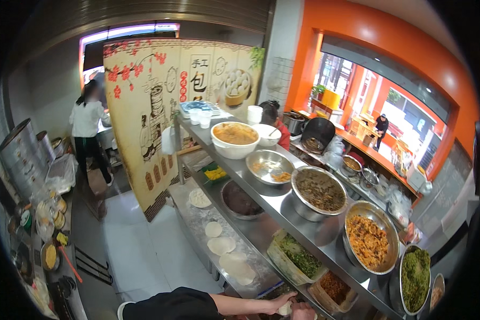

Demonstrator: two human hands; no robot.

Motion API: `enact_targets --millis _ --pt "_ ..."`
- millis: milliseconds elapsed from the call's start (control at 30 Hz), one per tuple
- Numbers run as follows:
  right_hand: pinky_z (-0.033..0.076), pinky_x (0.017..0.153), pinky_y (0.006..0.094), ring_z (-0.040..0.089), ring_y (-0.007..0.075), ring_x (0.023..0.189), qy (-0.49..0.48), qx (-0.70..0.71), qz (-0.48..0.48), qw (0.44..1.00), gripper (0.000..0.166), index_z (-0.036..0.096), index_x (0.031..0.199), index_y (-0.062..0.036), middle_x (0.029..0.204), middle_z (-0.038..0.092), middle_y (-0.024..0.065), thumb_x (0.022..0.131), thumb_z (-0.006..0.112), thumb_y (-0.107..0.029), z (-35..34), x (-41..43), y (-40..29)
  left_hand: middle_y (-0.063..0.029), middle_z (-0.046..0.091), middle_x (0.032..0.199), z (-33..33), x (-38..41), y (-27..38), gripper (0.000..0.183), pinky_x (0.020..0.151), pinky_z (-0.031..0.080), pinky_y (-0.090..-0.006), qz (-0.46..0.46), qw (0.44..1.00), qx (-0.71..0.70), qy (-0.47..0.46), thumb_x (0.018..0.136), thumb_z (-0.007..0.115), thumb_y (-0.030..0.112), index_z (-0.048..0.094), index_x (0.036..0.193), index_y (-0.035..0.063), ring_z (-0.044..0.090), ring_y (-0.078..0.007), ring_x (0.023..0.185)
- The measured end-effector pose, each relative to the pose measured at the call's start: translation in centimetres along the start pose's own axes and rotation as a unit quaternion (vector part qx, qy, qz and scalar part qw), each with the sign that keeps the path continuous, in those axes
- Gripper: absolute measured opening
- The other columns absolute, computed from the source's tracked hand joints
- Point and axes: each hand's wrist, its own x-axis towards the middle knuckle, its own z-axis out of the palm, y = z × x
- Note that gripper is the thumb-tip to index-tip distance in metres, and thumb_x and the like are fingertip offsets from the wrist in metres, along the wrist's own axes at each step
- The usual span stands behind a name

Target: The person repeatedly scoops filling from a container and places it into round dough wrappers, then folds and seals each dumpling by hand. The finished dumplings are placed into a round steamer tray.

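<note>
At the bottom edge, my left hand (281,305) is closed around a small piece of pale dough (285,308). My right hand (303,311) is right up against it with curled fingers; its fingertips are hidden and the frame cuts it off. Left of my hands, several flat dough rounds (221,246) lie in a row on the floured worktop (192,224). Just beyond my hands, under the shelf, are a plastic tub of chopped greens (298,254) and a tub of reddish-brown filling (334,288).
Above the worktop runs a steel shelf (280,200) bearing several filling bowls, among them a dark minced filling (320,190) and an orange one (367,242). A printed folding screen (144,120) stands behind. One person (90,120) works at far left; another (282,130) is behind the shelf.
</note>
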Motion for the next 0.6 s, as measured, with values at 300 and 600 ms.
enact_targets --millis 300,600 --pt "0.051 0.081 0.0502 0.067 0.0324 0.093 -0.013 -0.189 -0.129 0.973 0.027 0.070 0.103 -0.0080 0.099 0.068 0.0231 0.094 0.051 -0.025 5.1 3.7 3.3 -0.0058 0.063 0.107 0.3 -5.1 1.5 0.067 0.092 0.048 -0.0389 0.013 0.996 0.071 0.052 0.097 0.039 0.069 0.054 0.132 0.0143 0.060 -0.0208 0.100" --pt "0.056 0.076 0.0433 0.067 0.0303 0.092 -0.026 -0.222 -0.183 0.958 0.029 0.066 0.110 -0.0038 0.100 0.069 0.0145 0.085 0.058 -0.015 4.1 3.7 -1.3 -0.0055 0.068 0.089 2.6 -16.1 0.4 0.043 0.063 0.053 -0.0392 0.089 0.988 -0.073 0.105 0.100 0.050 0.054 0.064 0.107 0.0135 0.065 -0.0198 0.073"
